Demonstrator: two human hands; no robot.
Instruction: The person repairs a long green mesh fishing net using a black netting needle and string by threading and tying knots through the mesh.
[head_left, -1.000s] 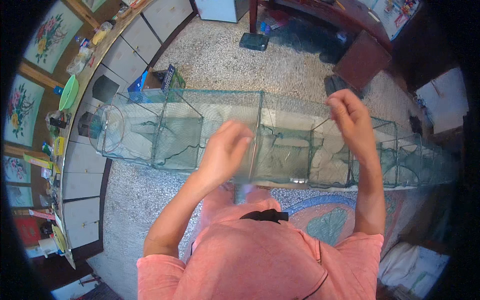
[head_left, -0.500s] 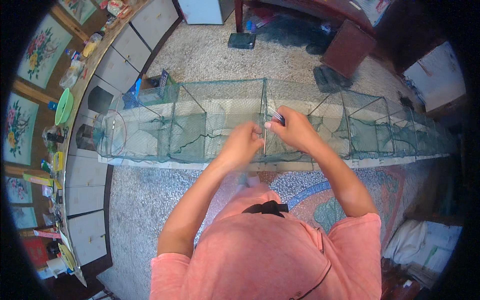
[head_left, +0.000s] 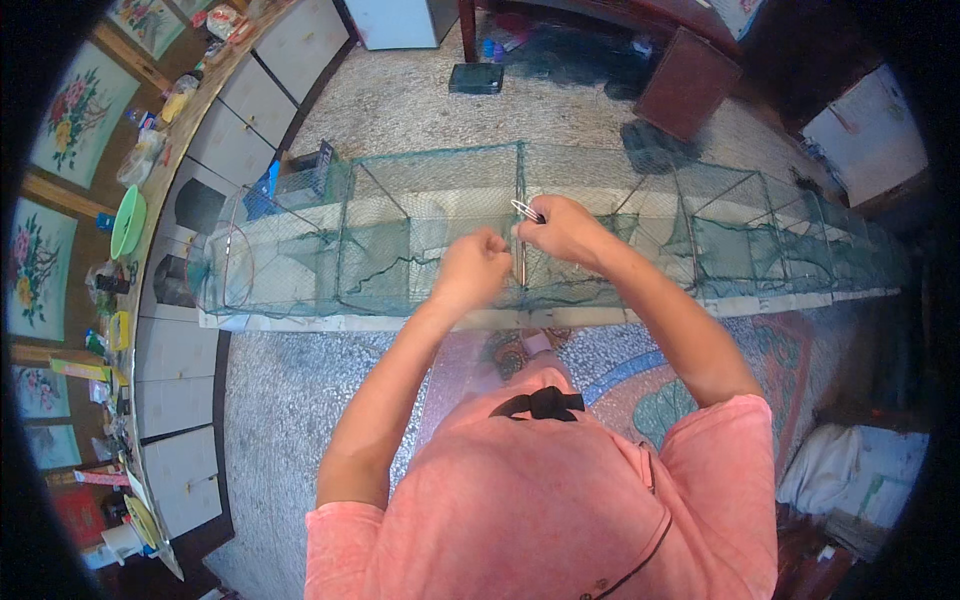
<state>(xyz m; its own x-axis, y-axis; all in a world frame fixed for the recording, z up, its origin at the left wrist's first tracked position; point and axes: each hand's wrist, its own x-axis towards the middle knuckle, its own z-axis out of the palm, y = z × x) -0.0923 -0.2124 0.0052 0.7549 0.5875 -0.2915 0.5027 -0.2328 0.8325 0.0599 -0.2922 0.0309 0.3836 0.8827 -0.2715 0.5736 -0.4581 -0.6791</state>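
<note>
A long green mesh net trap, stretched over box-like metal frames, lies across in front of me. Both my hands are over its middle, one on each side of an upright frame bar. My right hand is closed round small snips, with a dark handle and shiny metal tips pointing left toward the bar. Just left of the bar, my left hand has its fingers curled and pinched together, a little blurred. Whatever may be between those fingers is too small to make out.
A pale board or low surface shows under the net. Along the left runs a cabinet counter holding a green basin and several small items. A dark box sits on the floor beyond the net. White cloth lies at lower right.
The snips have turned in my right hand, and their metal tips now point left. My left hand has drawn slightly up and away from the bar. The whole view has shifted a little.
</note>
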